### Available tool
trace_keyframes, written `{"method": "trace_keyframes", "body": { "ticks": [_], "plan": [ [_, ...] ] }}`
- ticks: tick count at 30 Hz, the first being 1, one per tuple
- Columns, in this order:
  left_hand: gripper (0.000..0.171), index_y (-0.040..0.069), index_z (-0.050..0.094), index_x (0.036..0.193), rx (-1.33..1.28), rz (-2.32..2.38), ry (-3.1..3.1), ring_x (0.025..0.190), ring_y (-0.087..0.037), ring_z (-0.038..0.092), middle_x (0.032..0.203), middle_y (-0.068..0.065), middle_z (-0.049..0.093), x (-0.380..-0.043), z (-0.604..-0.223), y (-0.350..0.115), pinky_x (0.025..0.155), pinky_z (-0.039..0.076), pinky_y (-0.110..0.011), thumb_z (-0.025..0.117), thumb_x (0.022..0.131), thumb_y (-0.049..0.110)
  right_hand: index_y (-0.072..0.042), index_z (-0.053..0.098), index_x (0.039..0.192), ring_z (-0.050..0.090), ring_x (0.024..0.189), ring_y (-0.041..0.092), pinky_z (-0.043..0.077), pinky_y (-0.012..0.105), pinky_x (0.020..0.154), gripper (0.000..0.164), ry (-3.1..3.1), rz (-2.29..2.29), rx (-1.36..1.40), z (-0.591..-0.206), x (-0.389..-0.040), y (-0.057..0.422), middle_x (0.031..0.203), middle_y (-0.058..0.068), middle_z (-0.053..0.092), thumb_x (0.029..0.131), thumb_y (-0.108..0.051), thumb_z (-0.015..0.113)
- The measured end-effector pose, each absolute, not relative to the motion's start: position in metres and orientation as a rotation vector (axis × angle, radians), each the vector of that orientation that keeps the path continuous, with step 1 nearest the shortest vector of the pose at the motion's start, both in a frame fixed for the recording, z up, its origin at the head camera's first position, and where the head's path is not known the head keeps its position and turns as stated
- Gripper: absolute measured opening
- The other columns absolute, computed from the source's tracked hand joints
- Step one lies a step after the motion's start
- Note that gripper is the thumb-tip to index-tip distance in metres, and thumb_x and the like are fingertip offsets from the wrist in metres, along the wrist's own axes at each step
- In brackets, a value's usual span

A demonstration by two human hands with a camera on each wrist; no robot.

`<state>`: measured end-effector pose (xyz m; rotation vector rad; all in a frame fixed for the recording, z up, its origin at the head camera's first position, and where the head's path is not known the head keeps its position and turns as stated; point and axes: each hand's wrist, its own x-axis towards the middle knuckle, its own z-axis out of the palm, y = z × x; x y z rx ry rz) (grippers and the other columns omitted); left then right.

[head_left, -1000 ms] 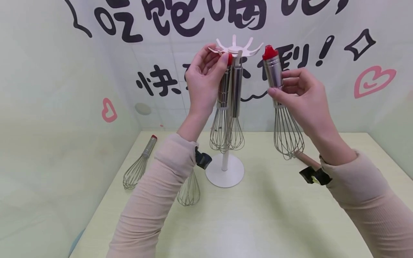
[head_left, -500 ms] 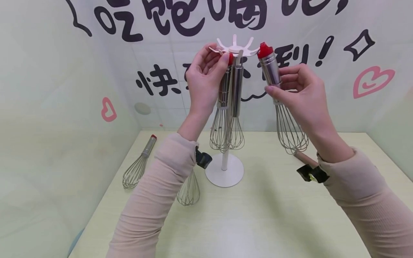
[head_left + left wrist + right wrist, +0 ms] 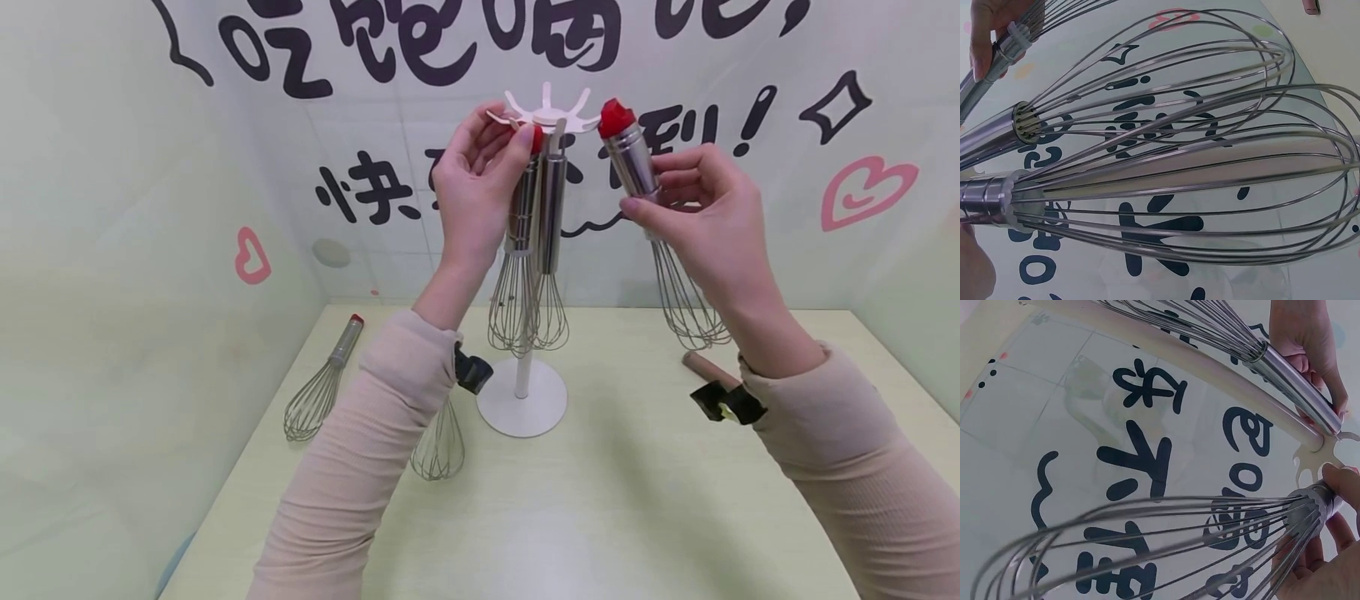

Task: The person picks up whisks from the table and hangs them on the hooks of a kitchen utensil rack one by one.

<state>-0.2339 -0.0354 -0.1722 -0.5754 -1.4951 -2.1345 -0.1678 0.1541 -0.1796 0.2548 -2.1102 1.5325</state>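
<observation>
A white stand with hooked arms (image 3: 549, 115) rises in the middle of the table. My left hand (image 3: 476, 179) pinches the red end of a steel whisk (image 3: 522, 212) at the stand's hooks. Beside it hangs an all-metal whisk (image 3: 552, 200). My right hand (image 3: 708, 221) holds another red-ended whisk (image 3: 633, 158) by its handle, tilted, the red end close to the right-hand hooks. Its wires (image 3: 1166, 540) stretch across the right wrist view. In the left wrist view, the wire loops of the two whisks at the stand (image 3: 1197, 206) fill most of the picture.
One red-ended whisk (image 3: 341, 350) lies at the table's left. Another whisk (image 3: 440, 446) is partly hidden under my left forearm. A brownish stick (image 3: 708, 369) lies partly behind my right sleeve. The stand's round base (image 3: 522, 417) sits on the table. A printed wall rises behind.
The red end of the right whisk has moved left towards the stand, and its wires have swung right, so it tilts more. My left hand has stayed nearly still.
</observation>
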Motion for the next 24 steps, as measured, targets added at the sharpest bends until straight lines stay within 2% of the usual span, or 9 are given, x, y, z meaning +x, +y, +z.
{"method": "trace_keyframes", "body": {
  "ticks": [11, 24],
  "plan": [
    [0.038, -0.006, 0.055, 0.122, -0.581, -2.13, -1.499, 0.101, -0.016, 0.062, 0.112, -0.015, 0.062, -0.233, -0.172, -0.036, 0.096, 0.053, -0.022, 0.067, 0.086, 0.002, -0.017, 0.066, 0.112, 0.058, 0.08, 0.007, 0.05, 0.013, 0.067, 0.033, -2.187, 1.453, 0.249, -0.18, -0.168, 0.151, 0.092, -0.015, 0.061, 0.08, -0.01, 0.075],
    [0.038, -0.006, 0.055, 0.121, -0.578, -2.132, -1.498, 0.1, -0.016, 0.062, 0.112, -0.015, 0.062, -0.233, -0.172, -0.036, 0.096, 0.053, -0.022, 0.067, 0.085, 0.002, -0.017, 0.063, 0.111, 0.06, 0.083, 0.007, 0.055, 0.014, 0.067, 0.033, -2.17, 1.566, 0.28, -0.19, -0.174, 0.142, 0.089, -0.014, 0.065, 0.081, -0.007, 0.073]
  ]
}}
